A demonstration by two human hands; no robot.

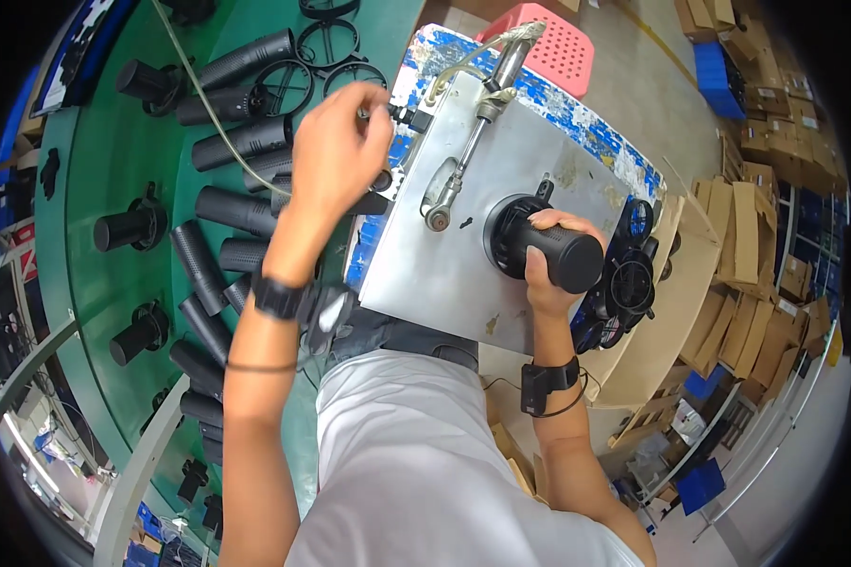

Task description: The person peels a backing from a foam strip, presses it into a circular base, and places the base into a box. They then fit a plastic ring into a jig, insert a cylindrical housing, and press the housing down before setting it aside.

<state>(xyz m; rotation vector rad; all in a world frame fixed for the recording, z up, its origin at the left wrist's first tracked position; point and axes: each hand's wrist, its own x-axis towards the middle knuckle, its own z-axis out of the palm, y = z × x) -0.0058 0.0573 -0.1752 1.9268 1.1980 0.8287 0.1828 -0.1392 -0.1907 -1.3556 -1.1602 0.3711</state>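
Observation:
My right hand (553,260) is wrapped round a black cylinder (577,263) that rises from a round black flanged base (506,236). This base rests on the bare metal plate (416,274) of the workstand. At the plate's left edge my left hand (340,142) is closed, thumb and forefinger drawn together; what they hold, if anything, is hidden. Close to its fingertips is a small black fitting (411,117). A silver rod with a ring end (454,184) lies slantwise over a slot in the plate, between my hands.
Several black perforated tubes (241,142) and black rings (329,42) cover the green table (184,123) at left. More black ring parts (631,283) sit beside a cardboard box (667,312) at right. A pink stool (548,47) stands beyond; a pale hose (199,80) crosses the green table.

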